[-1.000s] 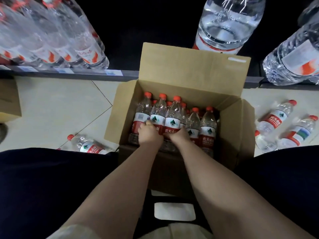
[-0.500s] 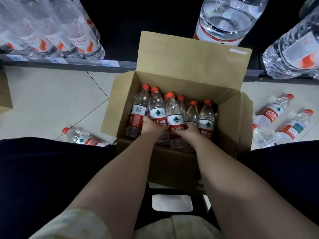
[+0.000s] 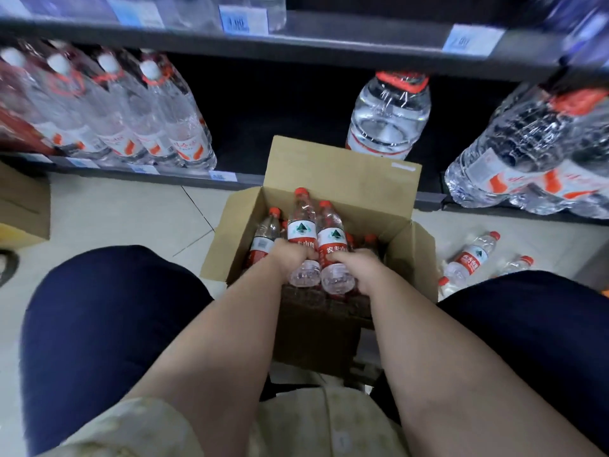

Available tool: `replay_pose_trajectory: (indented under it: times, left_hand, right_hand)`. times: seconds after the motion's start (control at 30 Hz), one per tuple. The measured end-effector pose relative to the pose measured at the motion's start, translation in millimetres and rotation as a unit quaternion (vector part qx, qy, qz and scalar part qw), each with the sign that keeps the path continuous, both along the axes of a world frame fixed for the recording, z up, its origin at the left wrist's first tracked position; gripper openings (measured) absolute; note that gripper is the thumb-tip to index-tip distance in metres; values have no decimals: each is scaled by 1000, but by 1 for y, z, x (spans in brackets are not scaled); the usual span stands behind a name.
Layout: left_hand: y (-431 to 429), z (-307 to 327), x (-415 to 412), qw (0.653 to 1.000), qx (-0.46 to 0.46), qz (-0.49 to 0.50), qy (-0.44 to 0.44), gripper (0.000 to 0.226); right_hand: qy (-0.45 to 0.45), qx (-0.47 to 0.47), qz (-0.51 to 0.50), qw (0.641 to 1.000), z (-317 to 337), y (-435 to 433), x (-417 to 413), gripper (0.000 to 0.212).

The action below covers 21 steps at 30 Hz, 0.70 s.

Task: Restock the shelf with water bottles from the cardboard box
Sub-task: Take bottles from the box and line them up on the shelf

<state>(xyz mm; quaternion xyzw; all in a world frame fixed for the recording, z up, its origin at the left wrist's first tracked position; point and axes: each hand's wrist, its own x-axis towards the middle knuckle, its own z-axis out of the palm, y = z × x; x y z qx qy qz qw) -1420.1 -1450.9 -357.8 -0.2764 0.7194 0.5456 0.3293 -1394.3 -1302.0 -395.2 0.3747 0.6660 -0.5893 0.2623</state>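
Open brown cardboard box (image 3: 346,166) sits on the pale tiled floor (image 3: 115,219), just near of the dark lower shelf (image 3: 296,103). The left hand (image 3: 290,255) grasps one clear plastic water bottle with red cap and red-and-white label (image 3: 300,225). The right hand (image 3: 362,267) grasps a second bottle (image 3: 332,240) of the same kind. Both touch side by side, caps tilted far, bases over the box's near edge (higher than the rest inside). More red-capped bottles (image 3: 263,237) stand in the box. Two similar bottles (image 3: 471,255) lie on the floor to the right. A large clear water jug (image 3: 389,120) stands on the shelf.
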Motion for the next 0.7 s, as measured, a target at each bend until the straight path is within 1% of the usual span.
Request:
replay_pose_trajectory:
  times: [0.1, 0.13, 0.17, 0.2, 0.27, 0.37, 0.4, 0.43, 0.5, 0.57, 0.7]
  left_hand:
    - [-3, 38, 7, 998, 7, 33, 53, 31]
    - [-4, 53, 8, 997, 5, 26, 70, 39]
    - [-5, 67, 8, 996, 6, 19, 92, 48]
    - [-6, 83, 8, 993, 4, 16, 117, 48]
    - [-6, 114, 7, 985, 10, 21, 170, 38]
    - [-2, 159, 5, 965, 23, 45, 257, 44]
    - [0, 170, 2, 957, 30, 49, 283, 44]
    - [2, 181, -2, 952, 42, 51, 299, 50]
    - [6, 204, -9, 946, 72, 49, 314, 70]
    - [12, 224, -20, 934, 84, 50, 345, 75]
    - [28, 249, -49, 918, 100, 47, 380, 79]
  right_hand:
    - [32, -21, 12, 999, 37, 6, -4, 77]
    - [44, -23, 11, 999, 47, 9, -7, 79]
    - [64, -24, 5, 998, 55, 13, -11, 77]
    - [84, -24, 1, 996, 73, 14, -11, 72]
    - [135, -14, -9, 991, 109, 16, -12, 56]
    - [241, -8, -33, 970, 159, 23, -9, 31]
    - [269, -16, -39, 962, 174, 26, -9, 29]
    - [294, -23, -46, 954, 187, 30, -9, 33]
    - [333, -33, -52, 941, 213, 35, -13, 49]
    - [366, -43, -59, 928, 236, 40, -21, 56]
    - [414, -20, -80, 907, 267, 50, -43, 58]
